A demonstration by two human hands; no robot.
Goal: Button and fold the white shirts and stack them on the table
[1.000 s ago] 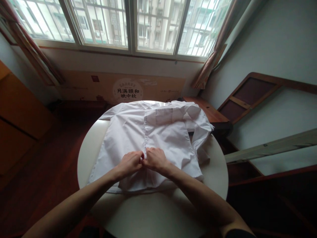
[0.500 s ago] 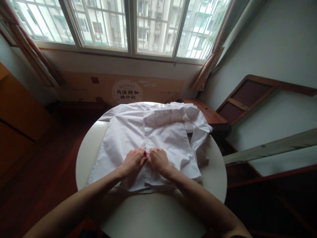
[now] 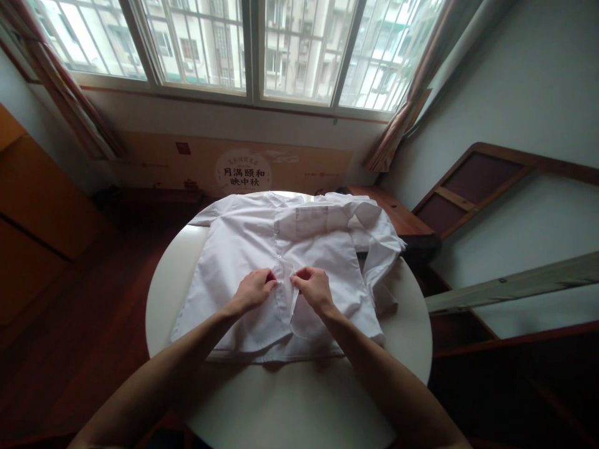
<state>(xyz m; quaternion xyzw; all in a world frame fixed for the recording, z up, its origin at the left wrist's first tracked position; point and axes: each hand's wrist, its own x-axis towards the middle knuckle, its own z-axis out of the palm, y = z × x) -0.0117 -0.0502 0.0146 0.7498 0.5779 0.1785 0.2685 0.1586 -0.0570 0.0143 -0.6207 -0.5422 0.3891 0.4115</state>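
A white button-up shirt (image 3: 234,243) lies front side up across a round white table (image 3: 163,293), its hem towards me. My left hand (image 3: 256,289) pinches the edge of the front placket on the left side. Opposite it, my right hand (image 3: 312,287) pinches the other front edge and holds it slightly lifted. Between the two hands the lower front is parted in a narrow gap. Above them a button (image 3: 279,256) shows on the placket. The right sleeve side (image 3: 381,255) is bunched near the table's far right.
A wooden bench or low cabinet (image 3: 397,215) stands behind the table at the right. Beyond the table, a printed cardboard panel (image 3: 187,165) leans below the barred window (image 3: 299,56). Orange cabinets (image 3: 37,206) stand at the left.
My hands have moved apart from the placket's middle and slightly up. The right hand has drawn its front edge to the right, and the lower front has opened.
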